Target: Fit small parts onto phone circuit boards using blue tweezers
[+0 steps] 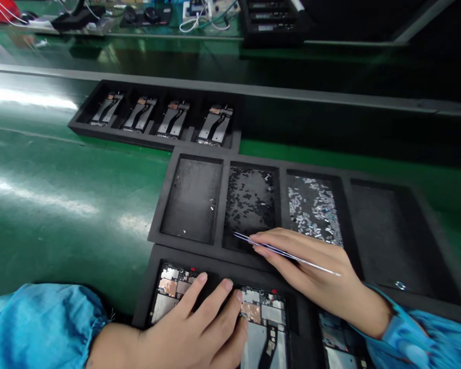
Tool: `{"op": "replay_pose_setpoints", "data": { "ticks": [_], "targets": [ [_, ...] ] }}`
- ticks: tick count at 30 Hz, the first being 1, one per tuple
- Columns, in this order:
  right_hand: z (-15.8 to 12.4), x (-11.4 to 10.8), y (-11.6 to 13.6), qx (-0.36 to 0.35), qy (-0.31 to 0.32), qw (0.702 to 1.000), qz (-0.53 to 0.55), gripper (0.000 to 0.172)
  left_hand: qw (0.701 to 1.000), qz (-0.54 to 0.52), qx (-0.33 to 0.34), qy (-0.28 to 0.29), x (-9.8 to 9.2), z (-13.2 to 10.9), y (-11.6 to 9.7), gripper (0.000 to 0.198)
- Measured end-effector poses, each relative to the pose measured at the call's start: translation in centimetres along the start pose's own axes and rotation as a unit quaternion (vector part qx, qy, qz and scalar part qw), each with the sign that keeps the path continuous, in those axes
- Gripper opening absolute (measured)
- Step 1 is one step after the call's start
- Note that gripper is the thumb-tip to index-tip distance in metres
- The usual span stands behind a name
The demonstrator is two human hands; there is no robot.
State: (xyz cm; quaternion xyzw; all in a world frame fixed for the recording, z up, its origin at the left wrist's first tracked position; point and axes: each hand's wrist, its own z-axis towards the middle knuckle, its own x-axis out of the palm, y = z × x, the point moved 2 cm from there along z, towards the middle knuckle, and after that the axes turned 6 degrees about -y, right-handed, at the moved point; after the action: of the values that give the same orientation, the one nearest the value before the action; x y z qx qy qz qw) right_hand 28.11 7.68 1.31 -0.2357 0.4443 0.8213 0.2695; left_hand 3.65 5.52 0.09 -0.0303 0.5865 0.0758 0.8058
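My right hand (311,261) pinches a pair of thin metal tweezers (292,255). Their tips hang over the near edge of a compartment that holds many tiny black parts (246,200). In the compartment to its right lie many small shiny silver parts (318,210), partly behind my hand. My left hand (203,323) lies with fingers spread over the near black foam tray (184,257), between two opened phones. The left phone (167,287) is partly covered by my fingers. The other phone (265,328) shows copper foil and a black flex cable.
Behind the parts tray (218,246), a black foam tray (153,141) holds several phone assemblies. A lone shiny ring (400,285) lies in the right compartment. A third opened phone (340,348) is below my right wrist. Cables (195,23) and devices sit on the back shelf.
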Motion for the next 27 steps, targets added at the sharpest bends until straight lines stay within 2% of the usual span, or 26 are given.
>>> {"op": "replay_pose_setpoints", "data": {
  "ticks": [13, 19, 21, 24, 27],
  "targets": [
    [0.0, -0.1, -0.1, -0.004, -0.012, 1.0, -0.015, 0.023, 1.0, 0.004, 0.003, -0.004, 0.1, 0.0, -0.1, 0.04],
    [0.0, 0.2, -0.1, -0.013, -0.004, 1.0, -0.01, 0.024, 1.0, -0.002, 0.004, 0.009, -0.7, 0.3, 0.2, 0.041],
    [0.0, -0.2, -0.2, 0.004, -0.014, 1.0, -0.01, 0.019, 1.0, -0.012, 0.017, 0.022, -1.2, 0.8, 0.5, 0.042],
    [-0.4, -1.4, 0.0, 0.072, -0.036, 0.997, 0.009, 0.012, 0.998, -0.033, 0.043, 0.028, -1.6, 1.9, 1.2, 0.034],
    [-1.4, -2.5, 1.0, 0.116, 0.002, 0.988, 0.099, 0.012, 0.997, -0.056, 0.048, -0.01, -1.5, 3.1, 2.2, 0.022]
  ]
}}
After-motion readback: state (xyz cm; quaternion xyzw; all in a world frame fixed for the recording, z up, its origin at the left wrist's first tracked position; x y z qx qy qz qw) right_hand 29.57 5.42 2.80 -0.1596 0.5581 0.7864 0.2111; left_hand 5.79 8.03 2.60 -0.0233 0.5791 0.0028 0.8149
